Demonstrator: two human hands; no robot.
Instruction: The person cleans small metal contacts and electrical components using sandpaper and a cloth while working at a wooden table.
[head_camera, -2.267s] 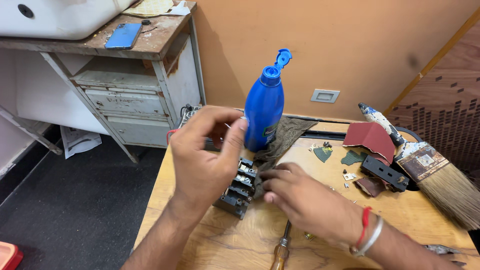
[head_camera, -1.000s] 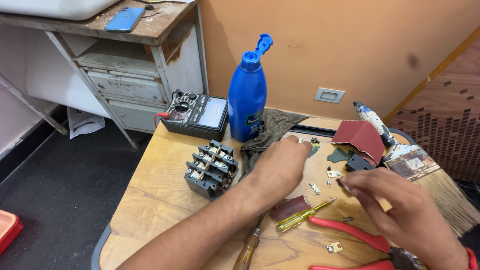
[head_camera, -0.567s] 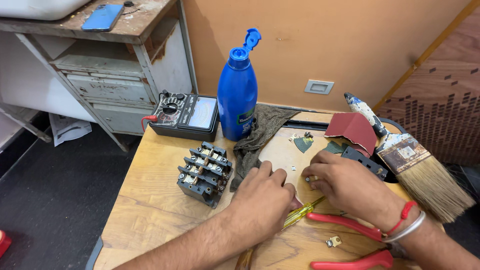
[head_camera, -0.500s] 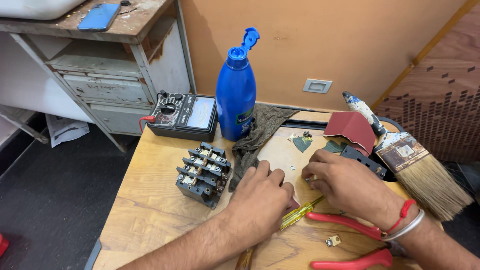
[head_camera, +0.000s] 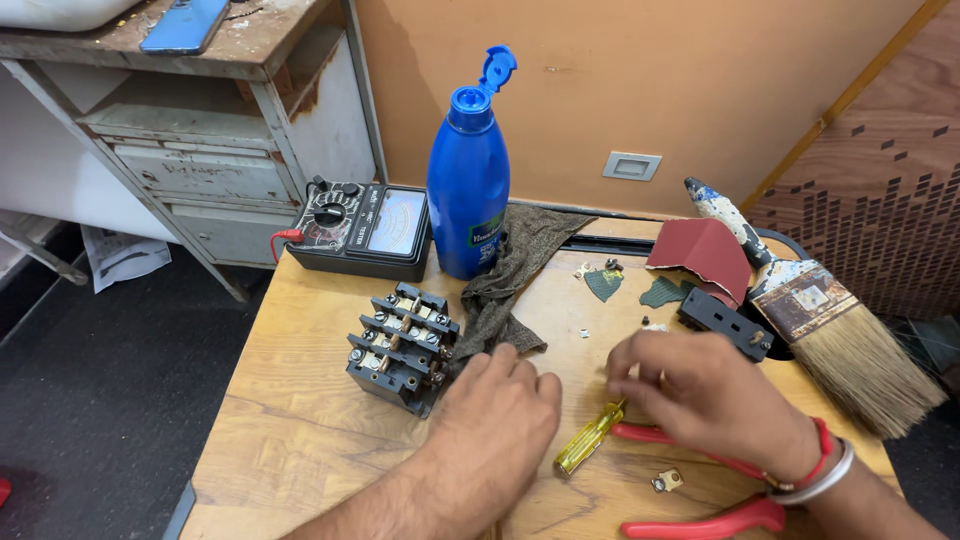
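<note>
My left hand (head_camera: 497, 418) rests palm down on the wooden table (head_camera: 290, 420), fingers curled, right beside a black electrical contactor block (head_camera: 401, 346) with metal screw terminals. My right hand (head_camera: 700, 388) hovers over the table with fingertips pinched together near the tip of a yellow-handled screwdriver (head_camera: 589, 452); whether a small part sits between the fingers cannot be told. Red-handled pliers (head_camera: 700, 500) lie under my right wrist. A small metal contact piece (head_camera: 666, 482) lies near the pliers.
A blue bottle (head_camera: 467, 180) with its flip cap open stands at the back, beside an analog multimeter (head_camera: 363, 228). A dark rag (head_camera: 510, 270), red sandpaper (head_camera: 702, 255), a black strip part (head_camera: 726, 322) and a wide paintbrush (head_camera: 820, 320) lie on the right. A worn cabinet (head_camera: 200, 130) stands left.
My left hand let go of the contactor and came down beside it. My right hand moved toward the table's centre, pinching near the screwdriver tip. The view shifted slightly.
</note>
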